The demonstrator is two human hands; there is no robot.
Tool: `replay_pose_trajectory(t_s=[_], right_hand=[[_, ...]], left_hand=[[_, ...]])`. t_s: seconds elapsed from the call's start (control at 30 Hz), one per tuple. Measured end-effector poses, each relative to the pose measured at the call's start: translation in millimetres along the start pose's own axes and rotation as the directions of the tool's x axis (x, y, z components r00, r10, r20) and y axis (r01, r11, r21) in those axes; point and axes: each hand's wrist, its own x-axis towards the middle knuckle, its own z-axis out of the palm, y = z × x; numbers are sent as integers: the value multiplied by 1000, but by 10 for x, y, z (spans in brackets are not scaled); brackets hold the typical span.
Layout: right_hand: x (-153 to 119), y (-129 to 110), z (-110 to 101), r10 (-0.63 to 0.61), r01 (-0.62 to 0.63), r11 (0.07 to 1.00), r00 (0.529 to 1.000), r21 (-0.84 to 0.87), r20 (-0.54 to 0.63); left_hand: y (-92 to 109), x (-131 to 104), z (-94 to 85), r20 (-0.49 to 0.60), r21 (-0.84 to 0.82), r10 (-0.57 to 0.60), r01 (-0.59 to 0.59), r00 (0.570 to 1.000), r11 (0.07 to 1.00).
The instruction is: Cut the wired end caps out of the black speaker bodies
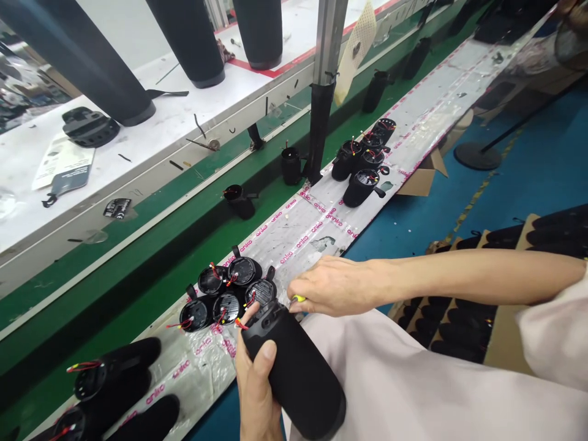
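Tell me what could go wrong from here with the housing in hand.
Red wires at the end of the black cylindrical housing might get pinched or tugged, as the left hand grips close beside them. The yellow object, mostly hidden in the right hand, could slip and scratch the housing. The standing housings crowd near the held one, so a careless swing may topple one.

Bright, diffuse light, glints on plastic film [206, 371] (slight), stretched edges, softened corners
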Motion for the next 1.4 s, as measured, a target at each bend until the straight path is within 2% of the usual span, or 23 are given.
replay_pose_trajectory(t_s=[0.17,0.33,0.6,0.93,1.2,1.4], right_hand=[[27,-157,-98,-71,82,982,995,-170,72],[57,-178,-86,-96,123,966,987,-228,125],[34,-143,40,-125,149,930,988,-336,93],[30,-183,-34,-110,159,914,983,-374,149],[30,-133,53,-124,160,922,985,-353,122],[-13,-217,-42,-69,125,923,984,-364,162]], left_hand=[[46,-22,2,-41,125,50,-44,998,991],[23,-23,-39,-60,227,156,-139,986,964],[-31,-41,-80,-67,274,120,-97,991,957],[-44,-49,-94,-73,326,122,-92,990,941],[-34,-58,-67,-42,350,147,-123,988,929],[-20,-68,-44,-113,463,183,-111,977,879]])
